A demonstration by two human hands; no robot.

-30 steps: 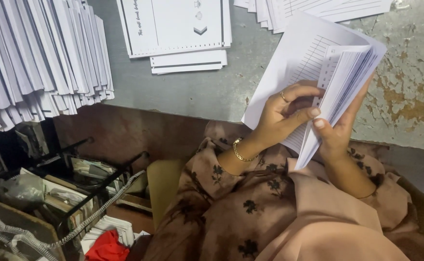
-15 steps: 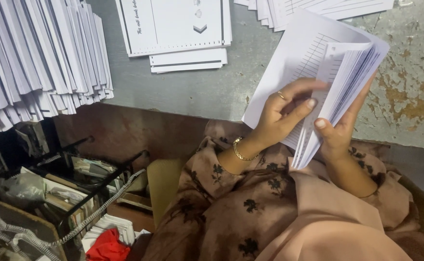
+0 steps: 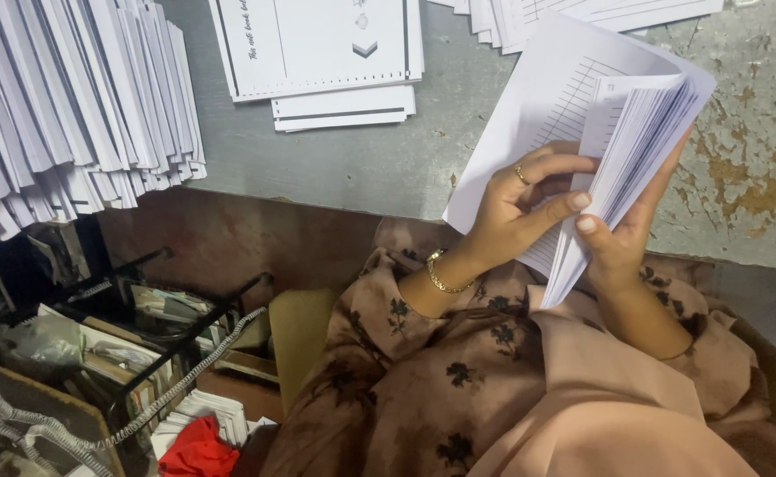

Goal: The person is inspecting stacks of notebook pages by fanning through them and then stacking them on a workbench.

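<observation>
White ruled sheets (image 3: 622, 132) sit gripped in her right hand (image 3: 622, 243) at the table's (image 3: 335, 168) near edge; her left hand (image 3: 516, 208) pinches one leaf, most pages apparently uncounted.

Fanned sheets (image 3: 70, 106) lay at the left of the worktop (image 3: 335, 168), printed cards (image 3: 317, 53) at centre. A paper stack (image 3: 618, 141) stood at the right, between both hands (image 3: 574, 216).
</observation>
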